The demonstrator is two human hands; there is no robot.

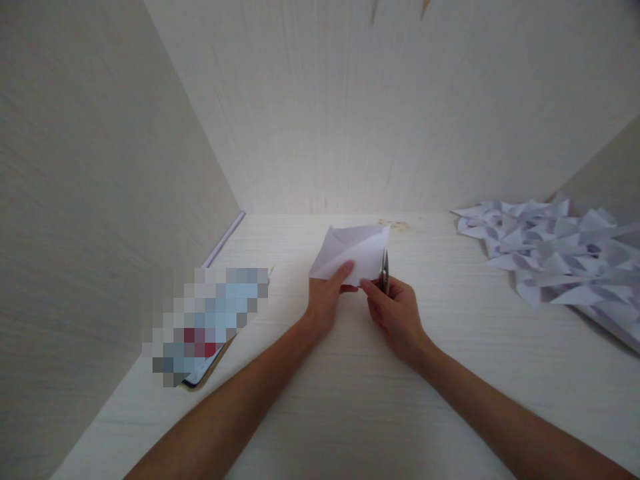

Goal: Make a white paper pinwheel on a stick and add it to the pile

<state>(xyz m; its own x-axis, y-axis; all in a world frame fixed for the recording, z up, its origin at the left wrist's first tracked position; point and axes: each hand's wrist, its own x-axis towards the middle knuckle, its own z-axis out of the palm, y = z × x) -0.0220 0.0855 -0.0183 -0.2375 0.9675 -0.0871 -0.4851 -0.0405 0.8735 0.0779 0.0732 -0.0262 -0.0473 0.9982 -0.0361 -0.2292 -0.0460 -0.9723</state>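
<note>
Showing creases, the white paper (357,247) is held over the worktop (300,413), pinched by the left hand (326,293), thumb on top. Metal scissors (385,272) are gripped in the right hand (399,312), beside the paper's right edge; whether contact is made cannot be told. Folded paper pieces (555,250) are heaped at far right.
</note>
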